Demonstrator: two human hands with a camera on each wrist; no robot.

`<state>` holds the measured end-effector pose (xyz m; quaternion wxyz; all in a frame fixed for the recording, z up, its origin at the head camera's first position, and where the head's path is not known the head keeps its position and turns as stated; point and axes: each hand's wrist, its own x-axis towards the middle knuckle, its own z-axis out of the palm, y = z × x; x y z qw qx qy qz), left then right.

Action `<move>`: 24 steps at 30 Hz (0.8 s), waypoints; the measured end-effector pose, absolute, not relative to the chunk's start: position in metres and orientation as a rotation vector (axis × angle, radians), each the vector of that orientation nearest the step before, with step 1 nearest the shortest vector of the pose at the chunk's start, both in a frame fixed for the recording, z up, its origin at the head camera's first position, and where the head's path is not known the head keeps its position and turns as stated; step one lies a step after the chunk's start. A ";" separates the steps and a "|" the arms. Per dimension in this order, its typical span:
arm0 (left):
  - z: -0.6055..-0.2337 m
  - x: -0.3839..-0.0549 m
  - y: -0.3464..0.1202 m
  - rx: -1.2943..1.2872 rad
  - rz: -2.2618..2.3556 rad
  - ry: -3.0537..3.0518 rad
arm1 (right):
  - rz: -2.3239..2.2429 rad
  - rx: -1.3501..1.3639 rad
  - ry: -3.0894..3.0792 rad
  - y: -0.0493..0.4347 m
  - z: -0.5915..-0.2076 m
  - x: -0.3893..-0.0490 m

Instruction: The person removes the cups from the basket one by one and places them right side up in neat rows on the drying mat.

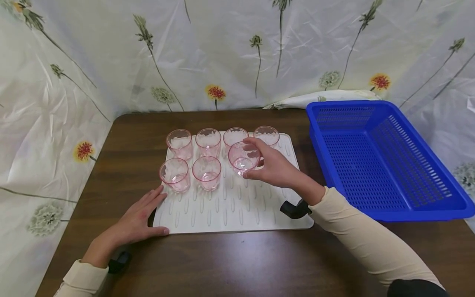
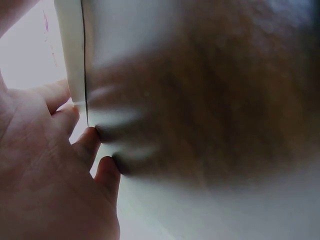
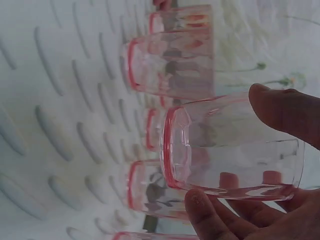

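My right hand (image 1: 274,167) grips a clear pink-tinted glass (image 1: 239,159) round its side, thumb and fingers on opposite sides. In the right wrist view the held glass (image 3: 225,155) has its thick pink base facing the mat; whether they touch is hard to tell. A white ridged drying mat (image 1: 230,212) lies beneath it. Several matching glasses stand upright there, including a front-row glass (image 1: 206,173) just left of the held one and a back-row glass (image 1: 266,136) partly behind my hand. My left hand (image 1: 135,218) rests at the mat's left edge, fingers extended; its wrist view is blurred.
A blue slotted plastic basket (image 1: 326,156) sits on the right side of the brown wooden table (image 1: 222,264). Flower-printed sheeting (image 1: 230,53) hangs behind the table and along its sides. A dark wrist-camera mount (image 1: 295,209) juts from the right wrist over the mat.
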<state>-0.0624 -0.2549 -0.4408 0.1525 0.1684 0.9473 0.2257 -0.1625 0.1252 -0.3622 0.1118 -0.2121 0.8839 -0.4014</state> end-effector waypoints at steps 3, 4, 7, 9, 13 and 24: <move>-0.441 -0.062 -0.257 0.482 0.647 2.724 | -1.167 -0.642 2.562 0.121 -0.371 -0.165; -0.441 -0.061 -0.257 0.482 0.648 2.724 | -1.167 -0.647 2.548 0.120 -0.373 -0.166; -0.441 -0.062 -0.257 0.490 0.653 2.728 | -1.174 -0.651 2.521 0.119 -0.380 -0.167; -0.441 -0.063 -0.257 0.495 0.658 2.730 | -1.179 -0.650 2.505 0.119 -0.384 -0.168; -0.445 -0.064 -0.257 0.498 0.658 2.723 | -1.181 -0.666 2.489 0.120 -0.392 -0.168; -0.439 -0.065 -0.255 0.479 0.655 2.713 | -1.181 -0.662 2.461 0.119 -0.399 -0.168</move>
